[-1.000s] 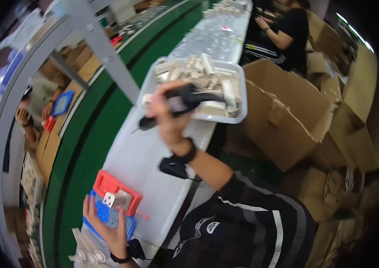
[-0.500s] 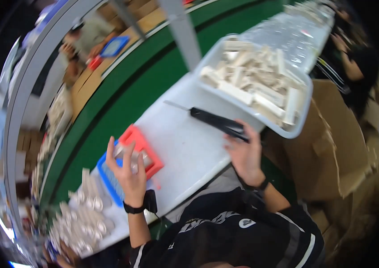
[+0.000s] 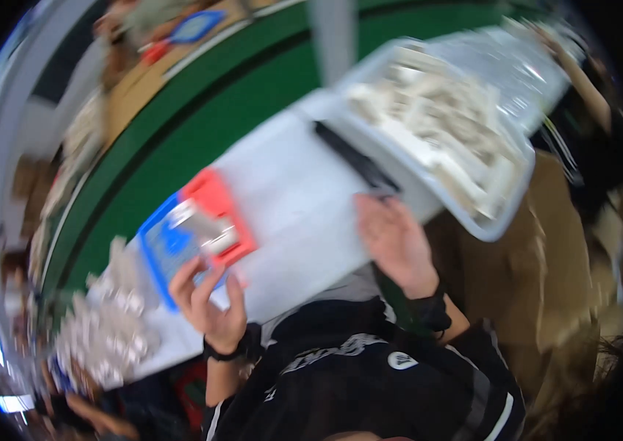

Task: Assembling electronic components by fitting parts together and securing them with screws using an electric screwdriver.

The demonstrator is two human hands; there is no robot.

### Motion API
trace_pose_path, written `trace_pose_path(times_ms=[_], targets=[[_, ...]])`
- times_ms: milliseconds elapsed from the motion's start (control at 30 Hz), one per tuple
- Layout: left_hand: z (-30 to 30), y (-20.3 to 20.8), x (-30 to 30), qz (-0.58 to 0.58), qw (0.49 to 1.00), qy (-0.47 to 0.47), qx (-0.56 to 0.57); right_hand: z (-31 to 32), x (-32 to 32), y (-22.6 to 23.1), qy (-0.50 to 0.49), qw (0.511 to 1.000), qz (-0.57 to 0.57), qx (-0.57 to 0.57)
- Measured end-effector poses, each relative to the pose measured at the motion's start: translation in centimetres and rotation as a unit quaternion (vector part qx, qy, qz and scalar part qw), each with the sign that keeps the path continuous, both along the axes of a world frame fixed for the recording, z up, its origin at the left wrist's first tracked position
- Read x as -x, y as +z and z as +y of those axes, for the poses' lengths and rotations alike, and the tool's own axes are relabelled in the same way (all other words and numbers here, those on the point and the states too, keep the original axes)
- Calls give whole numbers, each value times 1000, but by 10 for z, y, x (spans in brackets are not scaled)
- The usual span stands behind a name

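Note:
A red fixture (image 3: 236, 200) lies partly over a blue tray (image 3: 151, 246) on the white table. Set in the fixture is a blurred white plastic part (image 3: 212, 229) with a shiny end. My left hand (image 3: 212, 305) hovers by the near side of the tray, fingers apart and holding nothing. A black electric screwdriver (image 3: 355, 156) rests on the table beside the bin. Just below its near end is my right hand (image 3: 397, 246), fingers stretched out and nothing in them; whether a fingertip touches the tool is blurred.
A pale plastic bin (image 3: 506, 209) full of white plastic parts (image 3: 436, 110) stands at the right. Clear bags (image 3: 524, 70) lie behind it. Several pale parts (image 3: 109, 331) are heaped at the table's left end. Cardboard (image 3: 502, 272) stands at the right; co-workers' arms (image 3: 583, 88) show at the edges.
My right hand has let go of the screwdriver, which now lies on the table. My left hand has drawn back from the red fixture, uncovering the white part. The whole view has shifted.

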State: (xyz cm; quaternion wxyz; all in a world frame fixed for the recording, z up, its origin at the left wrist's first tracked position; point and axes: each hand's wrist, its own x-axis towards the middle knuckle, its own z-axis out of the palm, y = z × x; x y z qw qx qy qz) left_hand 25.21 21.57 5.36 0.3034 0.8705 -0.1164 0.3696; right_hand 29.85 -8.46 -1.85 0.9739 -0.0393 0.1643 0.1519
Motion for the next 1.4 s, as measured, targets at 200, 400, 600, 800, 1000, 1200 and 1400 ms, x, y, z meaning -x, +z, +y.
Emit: trace_pose_path(times_ms=[200,400,600,800,1000,1200,1400], targets=[[-41,1,-5,177,949,-255,-53,-136,103,123,126,610,-314,717],[-139,8,-21,244,808,-536,-22,-245,218,68,73,59,127,987],[-244,-35,-21,432,668,-603,48,-173,262,25,176,223,136,949],[-327,-77,6,463,637,-615,-41,-143,262,15,238,330,86,909],[-346,-130,16,418,626,-646,-129,-222,231,45,425,454,-72,779],[-336,-120,22,419,655,-616,-125,-365,122,-34,366,357,87,855],[-332,-122,22,409,639,-644,-101,-379,61,-210,405,193,12,893]])
